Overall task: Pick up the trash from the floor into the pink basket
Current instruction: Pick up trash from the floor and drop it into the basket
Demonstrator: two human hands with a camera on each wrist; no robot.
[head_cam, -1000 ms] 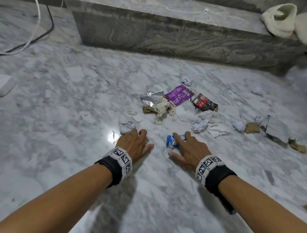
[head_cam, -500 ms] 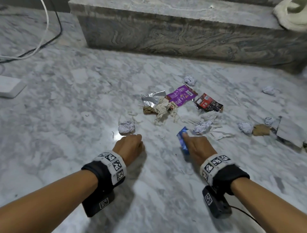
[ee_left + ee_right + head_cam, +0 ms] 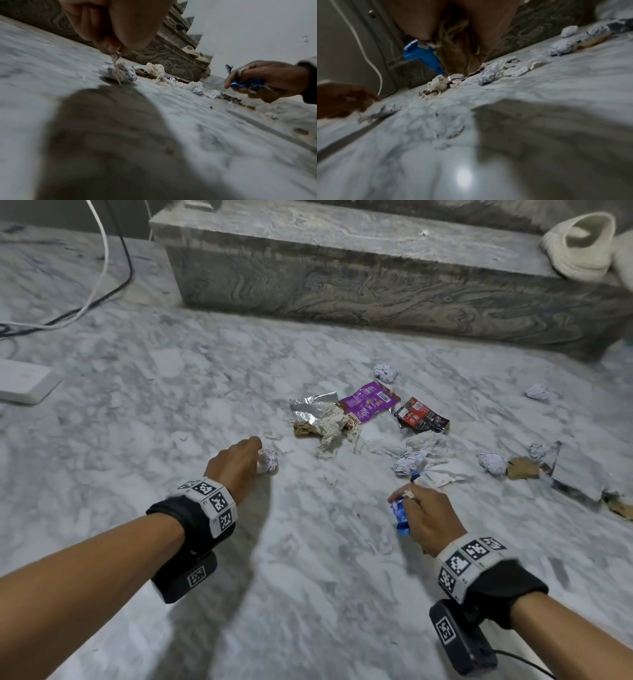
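The right hand [image 3: 430, 517] grips a blue wrapper [image 3: 400, 513] near the purple wrapper [image 3: 368, 402]; the left hand [image 3: 234, 463] pinches a paper shred [image 3: 116, 67] beside a crumpled paper ball [image 3: 269, 461].

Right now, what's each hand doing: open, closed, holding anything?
Left hand: closed, pinching a thin paper scrap just above the crumpled paper ball.
Right hand: closed, holding the blue wrapper, off the floor.
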